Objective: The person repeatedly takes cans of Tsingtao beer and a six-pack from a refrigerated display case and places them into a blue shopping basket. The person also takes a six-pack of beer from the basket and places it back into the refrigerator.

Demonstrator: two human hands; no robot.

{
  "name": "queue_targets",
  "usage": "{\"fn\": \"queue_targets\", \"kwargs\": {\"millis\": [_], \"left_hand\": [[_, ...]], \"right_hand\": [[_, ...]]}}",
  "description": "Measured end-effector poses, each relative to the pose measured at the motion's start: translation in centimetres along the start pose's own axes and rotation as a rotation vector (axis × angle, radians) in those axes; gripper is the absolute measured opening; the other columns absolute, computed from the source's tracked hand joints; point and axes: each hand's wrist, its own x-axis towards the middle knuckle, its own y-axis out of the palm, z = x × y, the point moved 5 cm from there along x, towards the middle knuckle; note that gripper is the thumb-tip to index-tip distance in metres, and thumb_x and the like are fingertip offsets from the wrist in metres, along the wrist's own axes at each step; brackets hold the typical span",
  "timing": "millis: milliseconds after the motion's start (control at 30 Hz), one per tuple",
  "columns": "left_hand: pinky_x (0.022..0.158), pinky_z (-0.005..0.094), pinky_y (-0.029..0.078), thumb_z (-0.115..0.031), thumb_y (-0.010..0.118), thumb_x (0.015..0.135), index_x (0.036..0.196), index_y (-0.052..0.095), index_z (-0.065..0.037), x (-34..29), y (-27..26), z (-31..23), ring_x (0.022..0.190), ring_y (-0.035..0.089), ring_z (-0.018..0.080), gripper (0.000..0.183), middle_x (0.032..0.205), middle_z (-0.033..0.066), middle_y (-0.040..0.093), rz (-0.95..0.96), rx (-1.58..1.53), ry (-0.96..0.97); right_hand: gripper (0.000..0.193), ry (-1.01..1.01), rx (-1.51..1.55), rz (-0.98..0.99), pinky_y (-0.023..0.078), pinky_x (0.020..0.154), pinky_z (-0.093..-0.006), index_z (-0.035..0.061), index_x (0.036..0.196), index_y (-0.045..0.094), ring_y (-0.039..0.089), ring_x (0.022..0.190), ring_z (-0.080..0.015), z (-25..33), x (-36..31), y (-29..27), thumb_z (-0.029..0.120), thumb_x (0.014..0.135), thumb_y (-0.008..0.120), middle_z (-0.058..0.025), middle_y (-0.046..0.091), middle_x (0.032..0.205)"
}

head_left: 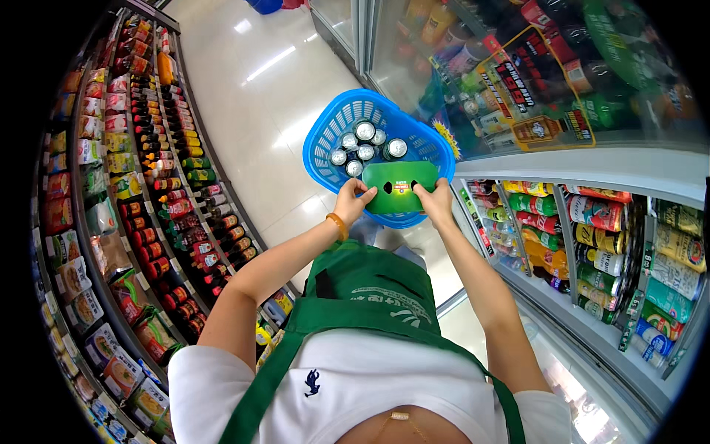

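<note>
On our left runs a long shelf rack (133,192) packed with sauce bottles and packets, receding toward the far end of the aisle. On our right stands a glass-doored drinks cooler (592,244) with rows of cans and bottles lying on its shelves. Between them the pale tiled floor (251,96) shines under ceiling lights. We wear a green apron (370,296) over a white shirt. Ahead of us, above the floor and near the cooler, sits a blue plastic shopping basket (333,126). Inside it, on the far side, a cluster of silver-topped drink cans (364,144) stands upright. At the near edge of the basket lies a green cardboard can pack (399,186) with two dark finger holes. Our left hand (353,198) pinches its left end, our right hand (436,201) its right end; each grip is closed on the cardboard. An orange bangle (339,225) circles our left wrist.
</note>
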Motion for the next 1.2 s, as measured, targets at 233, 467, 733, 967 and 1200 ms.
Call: {"fn": "queue_targets", "kwargs": {"millis": [233, 467, 733, 967, 1200], "left_hand": [[0.067, 0.0269, 0.049, -0.016, 0.075, 0.099, 0.098, 0.062, -0.006, 9.9, -0.5, 11.7, 0.075, 0.059, 0.0098, 0.017, 0.086, 0.0, 0.064, -0.021, 0.156, -0.147], [0.076, 0.0408, 0.055, -0.019, 0.072, 0.095, 0.097, 0.067, 0.001, 16.2, 0.5, 15.6, 0.083, 0.07, 0.027, 0.021, 0.089, 0.0143, 0.073, -0.039, 0.498, -0.162], [0.083, 0.0437, 0.057, -0.023, 0.072, 0.093, 0.106, 0.071, 0.003, 18.8, -0.6, 21.1, 0.092, 0.074, 0.0341, 0.029, 0.1, 0.0214, 0.077, 0.083, 0.671, -0.186], [0.097, 0.045, 0.055, -0.033, 0.074, 0.093, 0.112, 0.078, 0.002, 19.0, 0.3, 18.9, 0.11, 0.073, 0.0397, 0.041, 0.112, 0.0268, 0.076, 0.124, 0.557, -0.463], [0.101, 0.0412, 0.055, -0.032, 0.074, 0.093, 0.124, 0.073, 0.0, 18.1, 0.0, 17.2, 0.115, 0.072, 0.0349, 0.044, 0.123, 0.0211, 0.076, 0.162, 0.601, -0.182]], "right_hand": [[0.069, 0.037, -0.271, 0.032, 0.059, 0.091, -0.0479, -0.0184, 0.113, 0.057, 0.073, 0.103, -0.0469, -5.8, 8.5, 5.6, 0.033, 0.077, 0.085, -0.0358, 0.072, 0.109], [0.076, 0.108, -0.471, 0.051, 0.055, 0.099, -0.0512, -0.0209, 0.127, 0.049, 0.07, 0.112, -0.0474, -13.1, 14.2, 10.9, 0.034, 0.087, 0.082, -0.037, 0.068, 0.121], [0.068, 0.173, -0.72, 0.15, 0.053, 0.105, -0.0502, -0.0093, 0.13, 0.061, 0.067, 0.12, -0.0459, -12.6, 14.8, 12.0, 0.041, 0.088, 0.08, -0.0315, 0.068, 0.13], [0.055, 0.169, -0.574, 0.209, 0.057, 0.098, -0.0487, -0.0076, 0.124, 0.067, 0.071, 0.114, -0.0424, -20.0, 17.4, 13.1, 0.029, 0.085, 0.08, -0.0276, 0.072, 0.124], [0.038, -0.047, -0.165, 0.246, 0.058, 0.097, -0.0398, -0.0002, 0.127, 0.07, 0.074, 0.11, -0.0299, -11.6, 11.4, 6.3, 0.016, 0.093, 0.074, -0.0197, 0.076, 0.121]]}}
